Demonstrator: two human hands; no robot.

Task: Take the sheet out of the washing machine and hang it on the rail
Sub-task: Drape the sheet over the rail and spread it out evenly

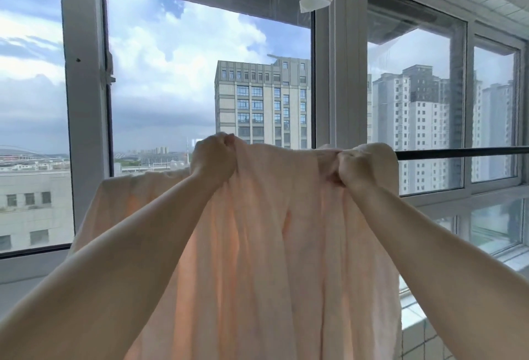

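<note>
Head view: sheet (257, 245) already out of the washer and draped over the rail (458, 152) by the window, hanging down twd the person. L hand (213, 160) and R hand (350, 168) each w/ grip curled tight, bunching the sheet's top edge at rail height. Judged nearly done: left is spreading fabric along the rail, evening it, letting go.

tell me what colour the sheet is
Pale peach-pink, plain with no pattern; the sheet shows best in the head view, the only one.
</note>
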